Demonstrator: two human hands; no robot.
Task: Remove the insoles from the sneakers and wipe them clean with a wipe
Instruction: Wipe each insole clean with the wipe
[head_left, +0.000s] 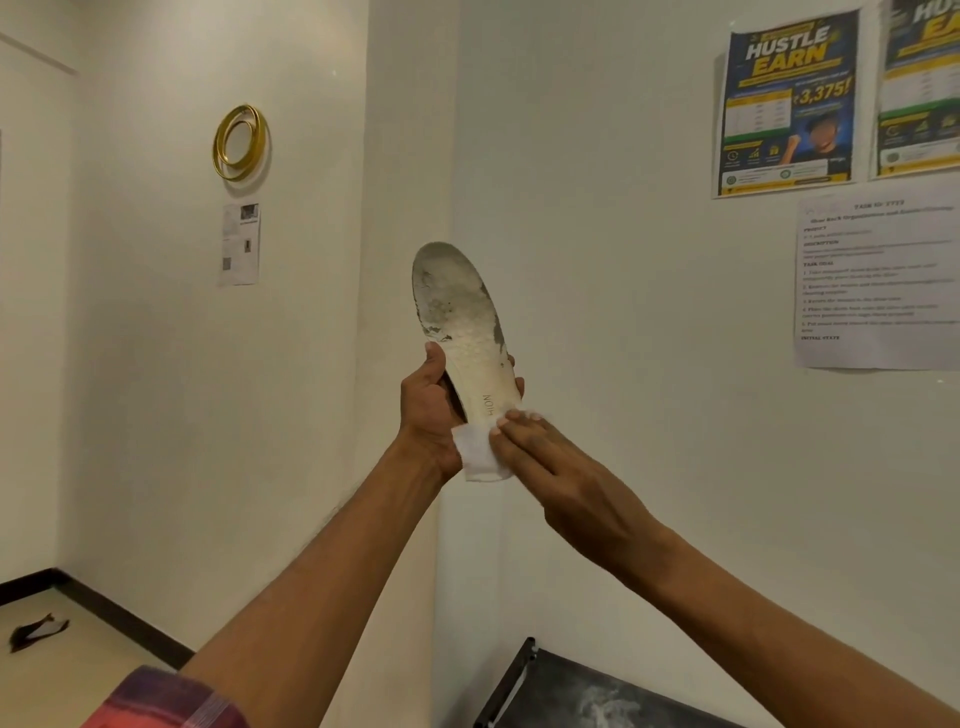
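Cream walls meet in a corner behind the hands. A gold ring (240, 141) hangs at 10 o'clock, posters (787, 104) at 1 o'clock and a printed sheet (878, 280) at 3 o'clock. At 8 o'clock is a strip of floor (78, 654) with a dark scrap (36, 631) on it. A dark tabletop (597, 696) shows at 5 o'clock.

The insole (462, 322) is held up at centre, its toe towards 12 o'clock and its heel towards 6, with the grimy top face to the camera. The left hand (428, 410) grips its lower half from 9 o'clock. The thumb (435, 358) lies on the near edge, and the fingers curl behind, with tips showing at the far edge.

A white wipe (475, 452) covers the heel. The right hand (561, 478) reaches in from 4 o'clock, palm down, its fingers (519, 423) straight and pressing the wipe flat against the insole. Both forearms rise from the lower edge, the left one out of a checked sleeve (166, 701).
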